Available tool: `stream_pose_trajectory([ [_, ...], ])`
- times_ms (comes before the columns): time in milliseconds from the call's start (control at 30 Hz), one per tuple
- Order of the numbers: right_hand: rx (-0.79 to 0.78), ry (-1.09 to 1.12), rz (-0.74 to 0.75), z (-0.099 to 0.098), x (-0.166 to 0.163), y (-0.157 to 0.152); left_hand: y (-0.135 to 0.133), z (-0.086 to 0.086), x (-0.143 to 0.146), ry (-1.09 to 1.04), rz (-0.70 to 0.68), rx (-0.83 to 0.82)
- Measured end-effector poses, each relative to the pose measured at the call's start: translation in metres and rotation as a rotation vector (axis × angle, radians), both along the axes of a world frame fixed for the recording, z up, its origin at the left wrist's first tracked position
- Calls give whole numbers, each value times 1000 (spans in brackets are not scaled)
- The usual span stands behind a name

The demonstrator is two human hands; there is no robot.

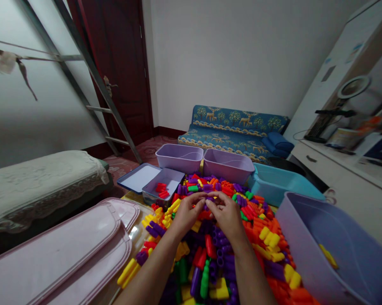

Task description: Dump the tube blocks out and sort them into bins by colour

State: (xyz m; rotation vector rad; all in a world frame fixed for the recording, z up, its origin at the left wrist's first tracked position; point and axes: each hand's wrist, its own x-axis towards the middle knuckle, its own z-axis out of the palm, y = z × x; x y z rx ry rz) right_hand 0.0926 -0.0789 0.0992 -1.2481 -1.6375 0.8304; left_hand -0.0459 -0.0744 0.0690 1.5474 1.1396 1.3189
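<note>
My left hand (187,212) and my right hand (226,214) meet over a big heap of plastic blocks (260,228) in red, yellow, purple, green and orange. Both hands have their fingers pinched together on a small purple block (209,199) held between them above the heap. The fingertips of the two hands almost touch. My forearms reach in from the bottom edge.
A small grey-blue box (171,177) holds a few red blocks; its lid (136,178) lies beside it. Two lilac bins (179,157) (228,165), a teal bin (280,184) and a large lilac tub (343,241) with a yellow block ring the heap. Pink lids (66,250) lie at left.
</note>
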Motion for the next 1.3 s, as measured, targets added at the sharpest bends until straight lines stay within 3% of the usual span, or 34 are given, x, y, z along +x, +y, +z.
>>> stream_pose_trajectory([
  [100, -30, 4, -16, -4, 10, 6, -3, 2, 1, 173, 84, 50],
  [200, -11, -72, -165, -10, 33, 15, -5, 2, 1, 317, 109, 151],
  [300, 14, -305, -335, -14, 62, 22, -5, -2, 1, 383, 92, 187],
  [467, 61, -607, -392, -10, 85, 19, -4, -5, 0, 431, 58, 169],
  [667, -85, -505, -118, 2, 60, 10, -5, 8, -14, 561, 123, 91],
  [867, -40, -677, -128, -14, 35, 10, -11, 15, -16, 705, -18, 30],
  [1067, -45, -736, -100, -21, 26, 11, -16, 16, -6, 678, -18, -5],
  [1200, -43, -597, -84, -15, 19, 9, -14, 9, -4, 610, -4, -9],
  [1300, -26, -360, 33, -14, 13, 9, -10, 3, -5, 518, 36, 33],
])
